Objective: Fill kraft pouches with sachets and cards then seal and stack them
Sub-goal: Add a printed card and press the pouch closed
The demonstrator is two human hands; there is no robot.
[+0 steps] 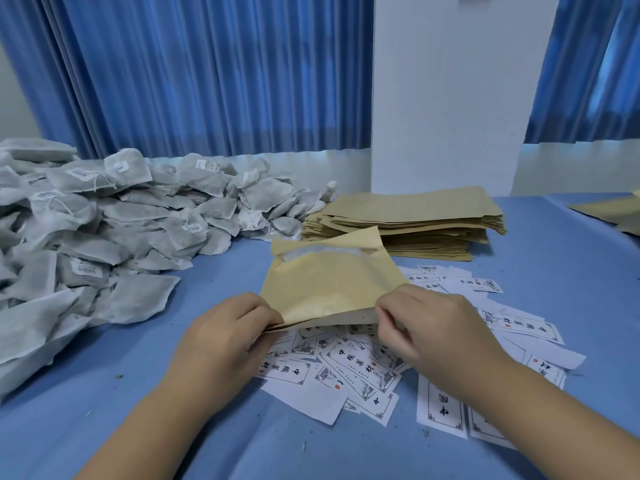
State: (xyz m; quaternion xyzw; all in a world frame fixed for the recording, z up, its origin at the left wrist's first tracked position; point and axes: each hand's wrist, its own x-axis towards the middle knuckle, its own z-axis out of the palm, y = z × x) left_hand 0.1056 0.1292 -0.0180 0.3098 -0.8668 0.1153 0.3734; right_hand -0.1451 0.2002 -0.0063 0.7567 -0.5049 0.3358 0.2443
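left hand (pixel 228 336): fingers curled, pinching near-left corner of kraft pouch (pixel 329 285) | right hand (pixel 429 327): fingers pinching its near-right edge | pouch: tilted up between both hands, over cards (pixel 349 372) | sachets (pixel 104 216): beyond left fingers | pouch stack (pixel 415 220): beyond

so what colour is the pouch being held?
Plain tan-brown pouch, with a pale strip across its far end. Head view, the only one.

Single head-worn view, close above and behind the grip on the kraft pouch (pixel 329 289), facing forward and down; table (pixel 554 271) beyond the grip, curtain (pixel 207 74) farthest.
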